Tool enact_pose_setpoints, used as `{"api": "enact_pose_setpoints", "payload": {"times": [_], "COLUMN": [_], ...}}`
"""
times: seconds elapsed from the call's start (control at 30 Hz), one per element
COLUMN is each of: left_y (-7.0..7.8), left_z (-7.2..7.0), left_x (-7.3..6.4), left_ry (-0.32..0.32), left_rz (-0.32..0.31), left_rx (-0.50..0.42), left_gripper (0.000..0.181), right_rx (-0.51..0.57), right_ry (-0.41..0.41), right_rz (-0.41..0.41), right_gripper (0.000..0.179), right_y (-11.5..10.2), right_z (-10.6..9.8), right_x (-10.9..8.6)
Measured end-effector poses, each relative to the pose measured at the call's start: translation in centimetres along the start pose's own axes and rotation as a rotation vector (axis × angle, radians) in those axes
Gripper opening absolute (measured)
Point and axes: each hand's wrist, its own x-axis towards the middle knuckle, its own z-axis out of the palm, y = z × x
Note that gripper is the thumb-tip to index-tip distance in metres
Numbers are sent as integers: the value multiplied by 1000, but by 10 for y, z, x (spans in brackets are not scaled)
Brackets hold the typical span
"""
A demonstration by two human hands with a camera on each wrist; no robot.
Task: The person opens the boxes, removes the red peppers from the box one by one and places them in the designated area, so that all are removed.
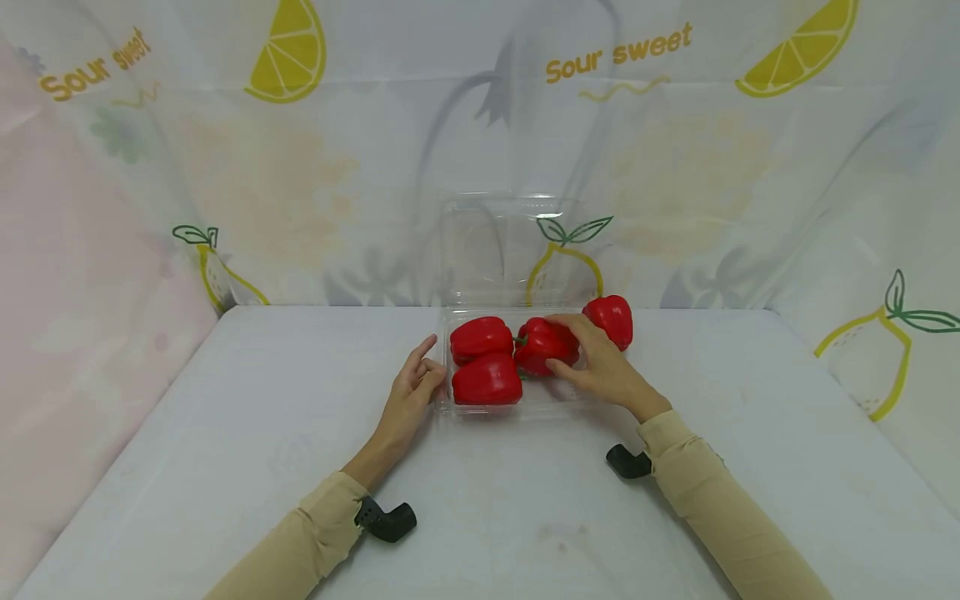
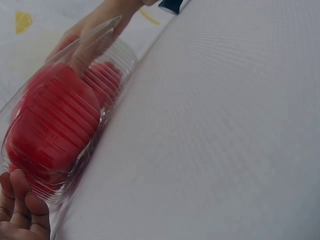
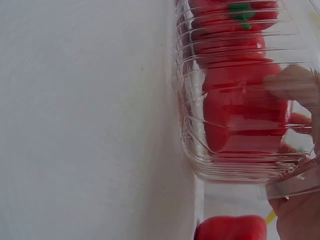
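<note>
A clear plastic clamshell box [image 1: 551, 398] lies on the table with its lid [image 1: 472, 250] standing up at the back. Two red bell peppers, a rear one [image 1: 480, 337] and a front one [image 1: 486, 381], sit in its left half. Inside the right half, my right hand [image 1: 600, 362] grips another red bell pepper [image 1: 534, 350], thumb in front and fingers behind; its green stem points left. My left hand [image 1: 405, 404] is at the box's left end, and the left wrist view shows its fingertips [image 2: 20, 182] against the ribbed wall.
One more red bell pepper [image 1: 611, 321] stands outside the box, at its back right corner. White cloth covers the table [image 1: 300, 450], and a lemon-print curtain [image 1: 390, 167] hangs behind. Black curved devices, left [image 1: 386, 521] and right [image 1: 628, 462], sit at the wrists.
</note>
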Motion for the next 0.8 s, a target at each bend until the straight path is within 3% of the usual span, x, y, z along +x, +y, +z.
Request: {"api": "enact_pose_setpoints", "payload": {"times": [0.8], "left_y": [1], "left_z": [2], "left_x": [-1], "left_ry": [19], "left_rz": [-3], "left_rx": [5], "left_gripper": [54], "right_rx": [-24], "right_ry": [121], "right_rz": [1], "right_gripper": [64], "right_y": [1], "right_z": [-6], "right_x": [-2]}}
